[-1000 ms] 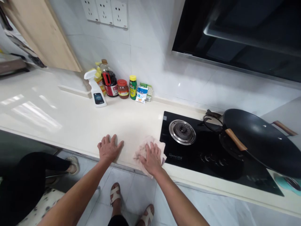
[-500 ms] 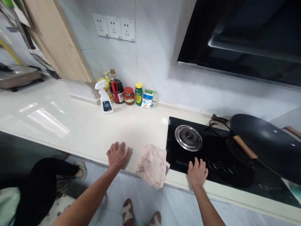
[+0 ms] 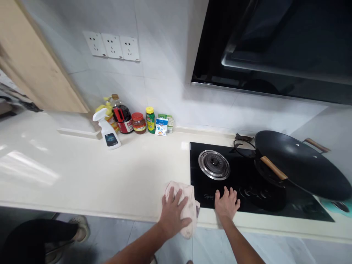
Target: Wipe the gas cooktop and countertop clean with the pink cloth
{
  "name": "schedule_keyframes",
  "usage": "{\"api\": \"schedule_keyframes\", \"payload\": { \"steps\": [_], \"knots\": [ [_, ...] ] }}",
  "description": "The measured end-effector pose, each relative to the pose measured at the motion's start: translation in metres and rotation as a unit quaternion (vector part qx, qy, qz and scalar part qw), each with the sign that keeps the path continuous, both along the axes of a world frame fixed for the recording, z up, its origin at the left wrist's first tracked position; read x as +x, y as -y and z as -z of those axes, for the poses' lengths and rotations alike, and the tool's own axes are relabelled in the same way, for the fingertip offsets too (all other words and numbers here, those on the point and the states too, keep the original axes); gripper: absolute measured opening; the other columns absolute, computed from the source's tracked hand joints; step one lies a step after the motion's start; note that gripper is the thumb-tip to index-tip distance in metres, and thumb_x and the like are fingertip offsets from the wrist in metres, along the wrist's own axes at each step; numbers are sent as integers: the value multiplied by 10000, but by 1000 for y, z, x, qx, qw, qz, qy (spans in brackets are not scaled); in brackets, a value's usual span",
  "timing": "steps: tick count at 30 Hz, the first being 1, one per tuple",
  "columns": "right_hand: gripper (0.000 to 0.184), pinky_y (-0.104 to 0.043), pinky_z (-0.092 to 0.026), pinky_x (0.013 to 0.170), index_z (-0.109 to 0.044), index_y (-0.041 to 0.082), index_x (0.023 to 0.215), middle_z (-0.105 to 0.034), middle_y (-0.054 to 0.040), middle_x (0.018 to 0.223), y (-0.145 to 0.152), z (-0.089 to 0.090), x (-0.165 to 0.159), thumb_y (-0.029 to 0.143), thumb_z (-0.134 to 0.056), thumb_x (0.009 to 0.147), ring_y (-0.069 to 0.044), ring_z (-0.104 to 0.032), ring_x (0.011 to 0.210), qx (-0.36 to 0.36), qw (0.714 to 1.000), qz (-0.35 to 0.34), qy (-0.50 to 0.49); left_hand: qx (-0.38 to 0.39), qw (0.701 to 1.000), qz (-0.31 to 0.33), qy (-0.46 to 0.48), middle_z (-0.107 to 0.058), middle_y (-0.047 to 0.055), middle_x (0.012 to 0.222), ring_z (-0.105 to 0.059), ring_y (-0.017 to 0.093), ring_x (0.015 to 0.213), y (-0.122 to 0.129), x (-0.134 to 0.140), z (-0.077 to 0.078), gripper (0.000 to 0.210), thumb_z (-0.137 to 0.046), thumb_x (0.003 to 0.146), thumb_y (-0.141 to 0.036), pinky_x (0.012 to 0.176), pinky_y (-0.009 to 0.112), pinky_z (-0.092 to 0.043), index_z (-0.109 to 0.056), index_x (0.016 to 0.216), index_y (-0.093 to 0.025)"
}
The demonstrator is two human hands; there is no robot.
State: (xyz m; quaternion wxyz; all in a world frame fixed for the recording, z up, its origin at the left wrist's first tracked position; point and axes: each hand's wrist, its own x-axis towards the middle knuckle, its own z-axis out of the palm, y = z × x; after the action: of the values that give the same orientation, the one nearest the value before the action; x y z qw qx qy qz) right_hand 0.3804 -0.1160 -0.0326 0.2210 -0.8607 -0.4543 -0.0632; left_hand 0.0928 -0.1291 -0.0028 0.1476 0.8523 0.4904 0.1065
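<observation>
My left hand [image 3: 174, 213] is over a pale pink cloth [image 3: 188, 192], its fingers spread across the top. The cloth lies at the counter's front edge, part of it hanging down over the side, its right edge by the stove. On the front edge of the black glass cooktop [image 3: 202, 176], my right hand [image 3: 227, 203] rests with fingers apart and nothing in it. Left of the cooktop's bare burner [image 3: 214, 164] runs the white counter [image 3: 143, 172].
A large black wok [image 3: 298, 161] with wooden handles sits on the right burner. Along the wall stand a white spray bottle [image 3: 107, 130], a dark sauce bottle [image 3: 123, 117], a red-lidded jar [image 3: 139, 123], a green bottle [image 3: 150, 120] and a packet [image 3: 161, 127]. A range hood [image 3: 275, 47] overhangs.
My left hand has moved right, from the bare counter onto the cloth. My right hand stays at the cooktop's front edge. The view has turned somewhat to the right.
</observation>
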Motion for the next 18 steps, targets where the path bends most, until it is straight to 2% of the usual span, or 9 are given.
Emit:
{"api": "schedule_keyframes", "payload": {
  "steps": [5, 9, 11, 13, 15, 18],
  "knots": [
    [699, -684, -230, 1182, -604, 50, 1392, -492, -297, 1534, -2, -1, -3, 522, -281, 989, -417, -304, 1528, 0, 1000, 3, 10, -6, 999, 54, -3, -294, 70, 1740, -188, 532, 1587, 18, -15, 17, 958, -623, 723, -847, 1121, 716, -307, -408, 1577, -469],
    [708, -659, -236, 1194, -621, 72, 1376, -513, -272, 1527, -3, -1, -6, 540, -236, 1009, -398, -328, 1522, 7, 1000, 16, 25, -38, 999, 30, -15, -331, -9, 1720, -260, 457, 1587, -1, -18, 14, 874, -638, 709, -829, 1090, 680, -372, -437, 1521, -575],
    [721, -648, -233, 1200, -622, 75, 1379, -511, -266, 1533, -3, 0, -7, 553, -221, 1018, -394, -331, 1522, 5, 999, 17, 31, -37, 999, -3, -10, -386, -38, 1698, -291, 411, 1584, -24, -14, 4, 717, -647, 772, -735, 1102, 649, -383, -513, 1463, -593],
    [727, -641, -227, 1205, -617, 71, 1388, -506, -263, 1541, -3, 0, -7, 559, -221, 1023, -393, -327, 1525, 0, 999, 17, 33, -25, 998, -56, 15, -463, -10, 1663, -315, 405, 1568, -56, -8, -10, 547, -638, 846, -584, 1130, 655, -362, -630, 1389, -516],
    [718, -639, -224, 1208, -611, 73, 1397, -504, -257, 1546, -3, 0, -7, 557, -235, 1024, -392, -320, 1530, -6, 999, 19, 32, -17, 992, -115, 49, -552, 51, 1598, -343, 412, 1536, -96, -1, -23, 432, -630, 880, -471, 1140, 674, -348, -716, 1299, -407],
    [682, -645, -224, 1208, -607, 84, 1399, -505, -251, 1546, -4, 1, -7, 539, -267, 1022, -387, -310, 1536, -10, 999, 21, 30, -18, 984, -164, 65, -616, 108, 1510, -381, 398, 1480, -162, 13, -38, 390, -532, 964, -439, 1104, 673, -397, -711, 1295, -335]
  ]
}}
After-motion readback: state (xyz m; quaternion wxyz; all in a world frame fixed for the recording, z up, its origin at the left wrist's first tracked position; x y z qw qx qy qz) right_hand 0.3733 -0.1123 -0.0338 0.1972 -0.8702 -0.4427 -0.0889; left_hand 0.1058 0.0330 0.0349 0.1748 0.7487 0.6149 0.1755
